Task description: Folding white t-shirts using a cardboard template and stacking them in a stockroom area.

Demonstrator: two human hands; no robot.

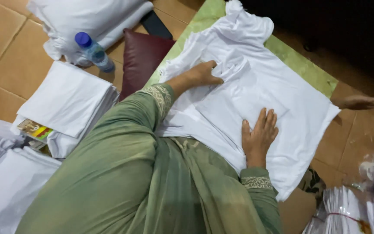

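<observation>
A white garment lies spread over a green board on the floor, partly folded. My left hand presses on a folded-in part near its middle left, fingers bent over the cloth. My right hand lies flat, palm down, on the lower part of the garment with the fingers together. Both arms wear green sleeves with embroidered cuffs. Neither hand lifts the cloth.
A stack of folded white cloth sits at left, with more white piles below it. A water bottle with a blue cap lies by a maroon cushion. A bare foot shows at right. Bundled plastic bags lie at the lower right.
</observation>
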